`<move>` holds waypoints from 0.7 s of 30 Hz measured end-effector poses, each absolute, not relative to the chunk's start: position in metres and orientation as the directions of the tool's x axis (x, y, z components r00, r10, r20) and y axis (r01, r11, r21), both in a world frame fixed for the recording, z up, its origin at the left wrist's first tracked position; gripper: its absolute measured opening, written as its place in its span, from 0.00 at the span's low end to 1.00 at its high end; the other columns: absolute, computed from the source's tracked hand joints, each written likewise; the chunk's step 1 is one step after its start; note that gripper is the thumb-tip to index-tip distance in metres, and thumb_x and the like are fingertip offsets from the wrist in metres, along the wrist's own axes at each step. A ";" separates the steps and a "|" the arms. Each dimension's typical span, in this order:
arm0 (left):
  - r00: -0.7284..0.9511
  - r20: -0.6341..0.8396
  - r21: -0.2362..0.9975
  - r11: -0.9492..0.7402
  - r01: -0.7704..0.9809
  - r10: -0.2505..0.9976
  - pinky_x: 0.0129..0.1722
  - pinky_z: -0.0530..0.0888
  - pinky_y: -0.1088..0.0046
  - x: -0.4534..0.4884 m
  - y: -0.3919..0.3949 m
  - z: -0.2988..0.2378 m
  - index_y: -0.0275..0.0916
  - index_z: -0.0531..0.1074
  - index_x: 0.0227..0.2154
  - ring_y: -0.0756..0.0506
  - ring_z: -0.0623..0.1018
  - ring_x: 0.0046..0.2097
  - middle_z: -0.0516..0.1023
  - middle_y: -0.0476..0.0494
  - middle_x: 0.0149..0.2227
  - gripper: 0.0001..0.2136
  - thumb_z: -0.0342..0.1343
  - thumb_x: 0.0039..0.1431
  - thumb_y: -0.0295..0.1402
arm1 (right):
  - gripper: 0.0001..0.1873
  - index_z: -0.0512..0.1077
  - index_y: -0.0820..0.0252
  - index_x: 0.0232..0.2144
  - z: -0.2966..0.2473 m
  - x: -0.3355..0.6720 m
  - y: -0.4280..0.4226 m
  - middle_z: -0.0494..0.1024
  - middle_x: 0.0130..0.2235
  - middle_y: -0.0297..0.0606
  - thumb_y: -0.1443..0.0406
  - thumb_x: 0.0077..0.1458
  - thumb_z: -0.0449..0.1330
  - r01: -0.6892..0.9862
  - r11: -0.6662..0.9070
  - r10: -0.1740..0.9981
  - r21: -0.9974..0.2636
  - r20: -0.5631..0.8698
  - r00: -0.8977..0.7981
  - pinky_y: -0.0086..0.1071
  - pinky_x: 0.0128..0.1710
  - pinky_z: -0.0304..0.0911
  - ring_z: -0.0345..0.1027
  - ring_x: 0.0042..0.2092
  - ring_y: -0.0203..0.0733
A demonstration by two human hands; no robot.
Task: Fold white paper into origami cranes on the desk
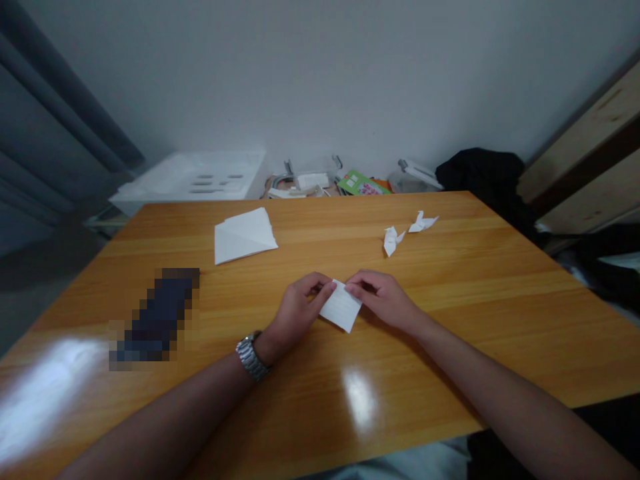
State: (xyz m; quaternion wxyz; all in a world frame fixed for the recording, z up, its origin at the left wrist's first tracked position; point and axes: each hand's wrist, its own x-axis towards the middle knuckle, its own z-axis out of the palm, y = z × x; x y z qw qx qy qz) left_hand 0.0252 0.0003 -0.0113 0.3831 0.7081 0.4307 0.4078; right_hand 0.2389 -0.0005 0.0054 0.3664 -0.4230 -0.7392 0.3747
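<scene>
A small folded white paper lies near the middle of the wooden table. My left hand, with a metal watch on its wrist, pinches the paper's upper left edge. My right hand pinches the upper right corner, fingertips pressed together on it. Both hands meet at the paper's top, close above the tabletop.
A stack of white paper sheets lies at the back left. Two small folded paper figures sit at the back right. A dark blurred object lies on the left. Clutter and a black bag sit behind the table.
</scene>
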 end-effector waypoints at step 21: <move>0.319 0.246 0.831 -0.369 0.417 0.915 0.32 0.69 0.76 0.026 -0.004 -0.006 0.38 0.74 0.34 0.50 0.74 0.32 0.78 0.48 0.31 0.12 0.52 0.69 0.38 | 0.13 0.75 0.60 0.33 0.007 0.236 -0.002 0.78 0.32 0.36 0.59 0.65 0.57 0.363 0.328 0.910 -0.872 0.189 -0.369 0.30 0.35 0.62 0.69 0.34 0.38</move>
